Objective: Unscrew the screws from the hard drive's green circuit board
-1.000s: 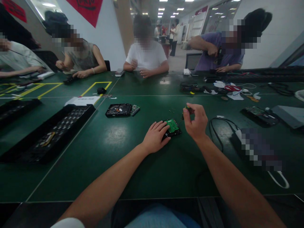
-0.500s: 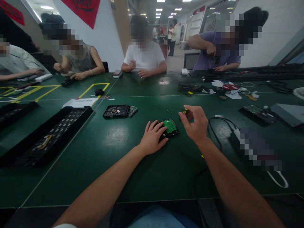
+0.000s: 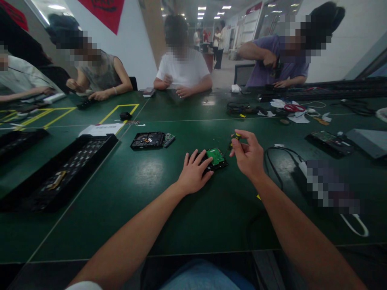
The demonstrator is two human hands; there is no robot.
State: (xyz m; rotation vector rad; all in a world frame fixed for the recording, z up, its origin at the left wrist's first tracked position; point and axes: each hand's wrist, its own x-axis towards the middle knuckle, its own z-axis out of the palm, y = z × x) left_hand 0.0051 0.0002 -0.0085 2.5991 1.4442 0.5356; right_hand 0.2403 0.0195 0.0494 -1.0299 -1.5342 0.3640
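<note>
Green table [image 3: 169,225] in a shared workroom: a hard drive [image 3: 217,160] is lying under the left hand [image 3: 192,175]

From the drive, at eleven o'clock, a red banner [image 3: 104,12] is bearing black characters, but the upper edge is cutting them off. Between nine and ten o'clock, a white sheet [image 3: 102,129] is showing print too blurred to read. A pale mark on the drive's green board [image 3: 215,154] is showing too small to read.

The left hand is hiding the drive's left part. Pixelation is masking an object [image 3: 331,187] between three and four o'clock. At one o'clock, a yellow-and-black screwdriver [image 3: 235,137] is slanting down toward the drive; whether its tip is touching, I cannot tell.

The left hand is resting palm-down on the drive, fingers spreading. The right hand [image 3: 249,157], at three o'clock, is pinching the screwdriver's handle between thumb and fingers.
</note>
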